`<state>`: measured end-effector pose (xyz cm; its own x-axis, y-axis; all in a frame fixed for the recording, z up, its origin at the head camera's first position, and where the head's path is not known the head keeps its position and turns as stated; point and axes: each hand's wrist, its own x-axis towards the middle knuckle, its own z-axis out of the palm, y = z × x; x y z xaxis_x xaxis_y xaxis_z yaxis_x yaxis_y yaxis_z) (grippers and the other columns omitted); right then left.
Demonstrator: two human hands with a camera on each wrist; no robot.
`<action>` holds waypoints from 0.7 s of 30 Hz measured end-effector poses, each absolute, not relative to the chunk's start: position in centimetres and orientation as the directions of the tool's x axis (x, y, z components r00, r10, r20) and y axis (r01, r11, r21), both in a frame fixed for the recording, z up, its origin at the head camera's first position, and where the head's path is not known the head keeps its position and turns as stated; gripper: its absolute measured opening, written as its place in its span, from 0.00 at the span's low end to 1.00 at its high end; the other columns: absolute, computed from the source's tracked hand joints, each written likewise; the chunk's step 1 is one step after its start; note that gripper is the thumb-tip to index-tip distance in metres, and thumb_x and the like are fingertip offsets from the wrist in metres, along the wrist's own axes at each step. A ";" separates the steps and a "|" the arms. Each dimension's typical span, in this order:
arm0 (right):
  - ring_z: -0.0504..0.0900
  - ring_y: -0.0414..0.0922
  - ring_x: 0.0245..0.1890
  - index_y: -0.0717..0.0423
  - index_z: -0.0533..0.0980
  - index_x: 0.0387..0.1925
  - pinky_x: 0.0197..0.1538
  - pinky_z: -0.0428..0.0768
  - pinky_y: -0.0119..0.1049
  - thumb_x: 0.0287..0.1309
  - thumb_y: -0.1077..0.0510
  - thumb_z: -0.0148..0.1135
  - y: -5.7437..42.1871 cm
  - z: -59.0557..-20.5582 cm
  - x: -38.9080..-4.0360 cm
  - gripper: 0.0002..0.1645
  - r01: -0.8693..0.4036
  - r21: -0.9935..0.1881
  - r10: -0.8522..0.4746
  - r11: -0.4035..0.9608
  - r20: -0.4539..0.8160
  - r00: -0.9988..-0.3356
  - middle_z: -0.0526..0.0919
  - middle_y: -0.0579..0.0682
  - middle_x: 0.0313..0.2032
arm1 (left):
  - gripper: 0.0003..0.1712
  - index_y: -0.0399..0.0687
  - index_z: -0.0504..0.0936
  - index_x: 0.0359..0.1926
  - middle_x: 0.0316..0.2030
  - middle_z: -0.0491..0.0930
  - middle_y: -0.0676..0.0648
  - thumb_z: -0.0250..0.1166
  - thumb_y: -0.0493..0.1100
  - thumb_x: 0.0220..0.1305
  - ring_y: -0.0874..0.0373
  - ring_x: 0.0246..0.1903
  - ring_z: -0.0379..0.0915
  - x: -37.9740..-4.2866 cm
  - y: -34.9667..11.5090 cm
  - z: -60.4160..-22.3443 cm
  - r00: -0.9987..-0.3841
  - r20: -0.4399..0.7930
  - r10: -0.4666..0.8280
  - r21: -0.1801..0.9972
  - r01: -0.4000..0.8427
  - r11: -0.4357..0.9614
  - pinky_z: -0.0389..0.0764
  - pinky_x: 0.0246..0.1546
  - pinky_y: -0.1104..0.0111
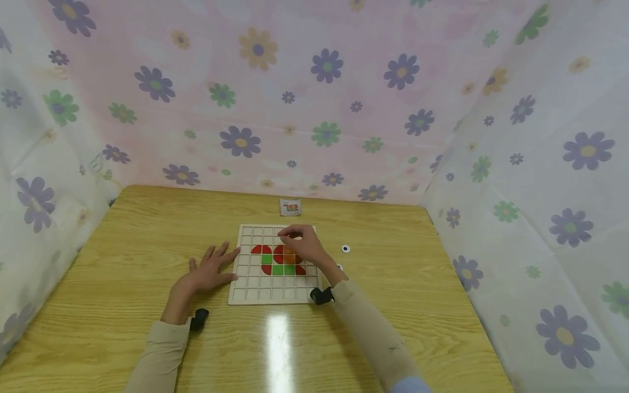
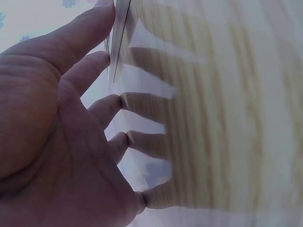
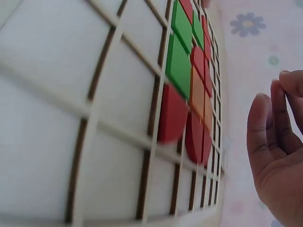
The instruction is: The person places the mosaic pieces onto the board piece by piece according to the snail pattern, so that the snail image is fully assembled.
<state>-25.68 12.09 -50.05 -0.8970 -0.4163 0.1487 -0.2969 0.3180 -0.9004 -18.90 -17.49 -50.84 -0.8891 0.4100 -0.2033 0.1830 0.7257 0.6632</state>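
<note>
A square wooden grid board (image 1: pixel 250 299) lies on the table, with red quarter-round pieces (image 1: pixel 266 269), green square pieces (image 1: pixel 278 269) and orange pieces (image 1: pixel 289 258) set in its middle cells. My left hand (image 1: pixel 208 272) rests flat on the table at the board's left side, fingers spread, thumb and a fingertip touching the edge. Over the board's upper right part hovers my right hand (image 1: pixel 306 244), with thumb and index fingertips brought close together. In the right wrist view its fingertips (image 3: pixel 285 75) nearly meet, and no piece shows between them. Part of the orange and red pieces lies behind this hand.
A small picture card (image 1: pixel 290 207) lies beyond the board. To the board's right is a round white eye piece (image 1: pixel 346 249) with a dark centre, and a second one is partly hidden by the right wrist. Flowered cloth (image 1: pixel 241 142) stands behind the table and along both sides.
</note>
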 end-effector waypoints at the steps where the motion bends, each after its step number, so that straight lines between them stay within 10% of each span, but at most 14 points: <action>1: 0.83 0.49 0.43 0.71 0.83 0.48 0.44 0.81 0.36 0.71 0.64 0.60 12.7 -50.0 -25.6 0.13 -0.300 -0.898 -0.409 0.321 0.155 -0.899 0.85 0.67 0.49 | 0.43 0.46 0.59 0.79 0.79 0.42 0.31 0.66 0.52 0.70 0.24 0.76 0.27 -18.9 -17.5 -50.8 -0.889 -0.203 0.410 0.664 0.182 0.725 0.27 0.59 0.20; 21: 0.80 0.62 0.53 0.70 0.76 0.61 0.53 0.83 0.46 0.63 0.63 0.68 26.5 -51.3 -23.6 0.26 0.002 -0.853 -0.068 0.522 -0.043 -0.997 0.80 0.69 0.56 | 0.42 0.45 0.59 0.78 0.79 0.42 0.30 0.65 0.51 0.71 0.24 0.76 0.28 -19.0 -17.5 -51.1 -0.887 -0.201 0.415 0.647 0.198 0.737 0.27 0.58 0.19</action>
<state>-23.64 26.51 -51.27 -0.9968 -0.0676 -0.0433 0.0016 0.5220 -0.8529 -19.04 -17.46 -51.14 -0.8875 0.4147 -0.2010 0.1979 0.7368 0.6465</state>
